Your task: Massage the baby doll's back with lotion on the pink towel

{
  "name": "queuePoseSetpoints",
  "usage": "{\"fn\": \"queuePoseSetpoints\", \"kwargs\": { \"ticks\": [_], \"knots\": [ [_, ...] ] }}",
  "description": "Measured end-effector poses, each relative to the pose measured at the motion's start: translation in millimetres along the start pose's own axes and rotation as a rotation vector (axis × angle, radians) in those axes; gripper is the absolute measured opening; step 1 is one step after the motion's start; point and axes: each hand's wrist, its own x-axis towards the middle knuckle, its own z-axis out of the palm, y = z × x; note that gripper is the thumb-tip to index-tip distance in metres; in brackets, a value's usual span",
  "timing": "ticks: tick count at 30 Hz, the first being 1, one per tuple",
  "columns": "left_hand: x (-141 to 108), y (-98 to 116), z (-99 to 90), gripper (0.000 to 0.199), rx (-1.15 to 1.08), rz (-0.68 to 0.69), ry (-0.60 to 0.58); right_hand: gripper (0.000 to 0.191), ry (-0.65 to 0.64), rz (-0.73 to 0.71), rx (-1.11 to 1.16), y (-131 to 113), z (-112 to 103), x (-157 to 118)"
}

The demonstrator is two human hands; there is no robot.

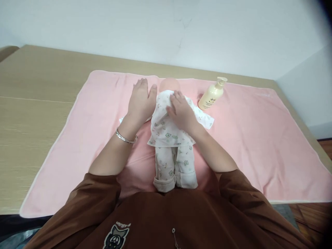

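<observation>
A baby doll (169, 84) lies on its back on a pink mat, its head away from me. It wears a white printed top (166, 133) and matching white trousers (166, 162) with turned-up cuffs. My left hand (142, 100) is beside the doll's shoulder on the left, fingers stretched out and thumb apart, holding nothing. My right hand (181, 111) lies flat on the chest of the top, fingers spread. Both sleeves stick out sideways, the left one mostly hidden behind my left arm.
A cream pump bottle (211, 95) stands on the pink mat (259, 138), close to the doll's right-side sleeve. The mat covers much of a wooden table (33, 121). A white wall (145, 31) rises behind the table's far edge.
</observation>
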Motion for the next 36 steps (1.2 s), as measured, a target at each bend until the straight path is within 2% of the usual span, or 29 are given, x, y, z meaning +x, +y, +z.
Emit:
{"fn": "queuePoseSetpoints", "kwargs": {
  "ticks": [2,4,7,9,13,18,22,25,27,29,32,34,36],
  "knots": [
    [-2,7,-8.8,0.064,0.012,-0.001,0.015,0.059,-0.070,-0.022,-0.007,1,12,5],
    [-3,10,-14.4,0.062,-0.003,0.012,0.040,0.058,-0.081,-0.023,0.009,4,15,7],
    [-2,8,-17.4,0.063,-0.047,0.034,0.066,0.057,0.046,-0.006,0.046,9,11,8],
    [-1,6,-17.5,0.065,-0.088,0.037,0.084,0.059,0.093,-0.011,0.031,12,11,9],
    [-1,4,-16.0,0.058,-0.186,0.055,0.127,0.057,-0.010,-0.047,0.011,13,17,10],
    [0,0,-11.2,0.045,-0.274,0.141,0.136,0.057,0.121,-0.038,0.009,10,19,8],
    [2,-7,-7.3,0.045,-0.329,0.117,0.152,0.053,0.025,-0.097,-0.047,9,24,9],
    [5,-10,-4.3,0.046,-0.382,0.101,0.157,0.052,0.079,-0.099,-0.055,10,24,9],
    [7,-7,-0.4,0.042,-0.424,0.110,0.156,0.053,0.100,-0.102,-0.069,11,24,10],
    [10,1,6.8,0.037,-0.454,0.101,0.135,0.055,0.047,-0.138,-0.083,13,23,11],
    [16,20,24.6,0.039,-0.467,0.015,0.020,0.053,-0.039,-0.209,-0.054,22,16,16],
    [21,33,40.1,0.043,-0.473,-0.046,-0.041,0.054,-0.020,-0.210,-0.006,33,3,21],
    [28,47,56.3,0.046,-0.514,-0.068,-0.055,0.059,0.059,-0.156,0.051,47,-17,23]
  ]
}}
